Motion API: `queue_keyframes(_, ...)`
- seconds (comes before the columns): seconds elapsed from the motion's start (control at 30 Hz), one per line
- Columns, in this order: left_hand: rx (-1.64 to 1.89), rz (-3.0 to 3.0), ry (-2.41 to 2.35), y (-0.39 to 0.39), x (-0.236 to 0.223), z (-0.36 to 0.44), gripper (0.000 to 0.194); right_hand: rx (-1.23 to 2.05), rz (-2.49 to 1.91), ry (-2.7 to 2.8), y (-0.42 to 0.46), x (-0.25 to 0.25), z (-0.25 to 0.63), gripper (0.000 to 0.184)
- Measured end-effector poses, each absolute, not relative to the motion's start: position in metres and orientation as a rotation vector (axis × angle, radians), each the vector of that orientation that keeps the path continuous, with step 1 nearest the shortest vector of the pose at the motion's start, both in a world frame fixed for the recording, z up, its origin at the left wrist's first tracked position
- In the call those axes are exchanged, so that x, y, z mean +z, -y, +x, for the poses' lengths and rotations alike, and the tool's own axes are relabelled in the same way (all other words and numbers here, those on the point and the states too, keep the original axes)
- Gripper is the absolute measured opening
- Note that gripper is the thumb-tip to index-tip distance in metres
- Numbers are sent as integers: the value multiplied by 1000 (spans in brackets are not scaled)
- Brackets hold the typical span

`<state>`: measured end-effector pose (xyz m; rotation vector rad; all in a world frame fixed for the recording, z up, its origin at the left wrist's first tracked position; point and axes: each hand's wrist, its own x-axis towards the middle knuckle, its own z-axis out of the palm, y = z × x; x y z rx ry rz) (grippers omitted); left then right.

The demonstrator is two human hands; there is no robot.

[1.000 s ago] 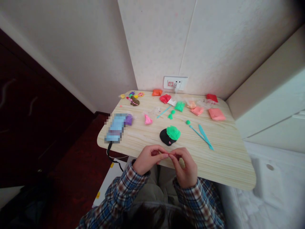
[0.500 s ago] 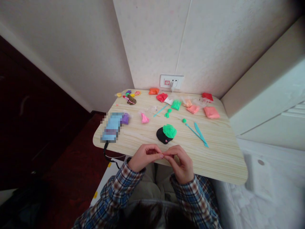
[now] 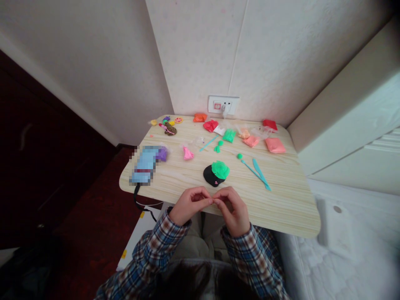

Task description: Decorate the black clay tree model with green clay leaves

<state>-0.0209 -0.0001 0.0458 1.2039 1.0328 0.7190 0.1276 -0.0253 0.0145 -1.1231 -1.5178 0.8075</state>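
My left hand [image 3: 191,205] and my right hand [image 3: 233,210] meet fingertip to fingertip over the near edge of the table. Both are closed in a pinch; whatever lies between the fingertips is hidden or too small to name. Just beyond them sits a black clay base [image 3: 213,178] with a tiny pink mark, and a ruffled green clay piece [image 3: 221,169] rests on it. Farther back lie a small green ball [image 3: 239,156] and a green bow-like piece [image 3: 217,148]. To the right, two blue modelling tools [image 3: 261,173] cross at their near ends.
Along the back lie clay packets: orange [image 3: 200,118], red [image 3: 210,125], green [image 3: 229,135] and salmon [image 3: 275,145]. Pink clay [image 3: 188,153] and a purple packet [image 3: 162,154] are on the left, near a pixelated phone-like object [image 3: 145,165]. A brown clay figure [image 3: 170,128] stands at the back left.
The view has shifted slightly, so the table appears a little farther left and up. My fingertips remain pinched together, with my right hand turned slightly inward.
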Motion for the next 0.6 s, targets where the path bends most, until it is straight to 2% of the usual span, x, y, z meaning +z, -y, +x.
queue_keyframes(0.6, 743, 1248, -1056, 1, 44, -19, 19, 782, -1133, 1578, 24, 10, 128, 10)
